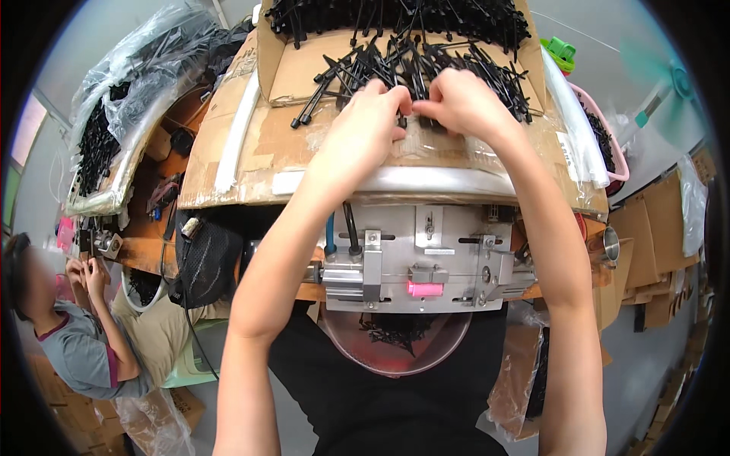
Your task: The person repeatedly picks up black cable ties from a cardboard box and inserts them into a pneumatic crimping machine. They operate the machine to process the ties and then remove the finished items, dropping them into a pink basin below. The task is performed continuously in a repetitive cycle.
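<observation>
Both hands are at the near edge of a loose pile of thin black rods with knobbed ends [346,80], in front of an open cardboard box [304,72]. My left hand [369,125] has its fingers curled and closed around one or more rods; a dark end shows by the thumb. Close beside it, my right hand [465,105] is bent down into the pile with its fingers closed. Dark rod ends lie under its fingertips, which partly hide what it grips. Nearer to me, below the cardboard-covered tabletop [296,156], is a metal fixture [407,266] with a pink block [425,289].
Below the fixture, a clear reddish tub [346,342] holds black parts. At left, a co-worker [84,342] sits near another tray of black pieces [99,152]. A pink basket [612,144] and a green fan [680,80] stand at right, above stacked flat cardboard [654,228].
</observation>
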Motion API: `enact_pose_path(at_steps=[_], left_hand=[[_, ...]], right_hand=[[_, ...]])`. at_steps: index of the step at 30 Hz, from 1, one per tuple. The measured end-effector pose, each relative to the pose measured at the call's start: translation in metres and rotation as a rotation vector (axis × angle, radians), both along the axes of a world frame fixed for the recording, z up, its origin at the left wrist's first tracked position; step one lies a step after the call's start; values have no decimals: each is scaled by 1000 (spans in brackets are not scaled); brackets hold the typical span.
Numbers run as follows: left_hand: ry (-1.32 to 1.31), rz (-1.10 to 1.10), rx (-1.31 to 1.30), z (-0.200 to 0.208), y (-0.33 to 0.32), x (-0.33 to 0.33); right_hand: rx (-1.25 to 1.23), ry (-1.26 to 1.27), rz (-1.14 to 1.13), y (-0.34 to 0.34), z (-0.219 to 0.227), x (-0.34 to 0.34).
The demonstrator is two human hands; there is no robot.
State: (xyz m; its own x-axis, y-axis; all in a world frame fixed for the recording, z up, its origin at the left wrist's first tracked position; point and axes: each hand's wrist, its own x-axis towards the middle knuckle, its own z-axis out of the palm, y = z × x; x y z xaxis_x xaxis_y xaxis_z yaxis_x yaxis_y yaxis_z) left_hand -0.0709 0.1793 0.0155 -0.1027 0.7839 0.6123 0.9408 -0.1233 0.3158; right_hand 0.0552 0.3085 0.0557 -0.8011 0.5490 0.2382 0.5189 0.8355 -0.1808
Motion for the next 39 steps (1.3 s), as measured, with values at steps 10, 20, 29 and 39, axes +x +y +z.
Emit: enact_pose_path(at_steps=[10, 20, 29, 39], left_hand=[[-223, -167, -327, 29, -43, -16], [-251, 97, 52, -26, -135, 84], [-153, 19, -270, -98, -159, 171], [-154, 20, -309, -80, -156, 162]], right_hand=[[-404, 98, 61, -22, 21, 47], [-684, 694, 142, -44, 0, 123], [-845, 1081, 95, -89, -21, 175], [-525, 818, 54, -168, -87, 186]])
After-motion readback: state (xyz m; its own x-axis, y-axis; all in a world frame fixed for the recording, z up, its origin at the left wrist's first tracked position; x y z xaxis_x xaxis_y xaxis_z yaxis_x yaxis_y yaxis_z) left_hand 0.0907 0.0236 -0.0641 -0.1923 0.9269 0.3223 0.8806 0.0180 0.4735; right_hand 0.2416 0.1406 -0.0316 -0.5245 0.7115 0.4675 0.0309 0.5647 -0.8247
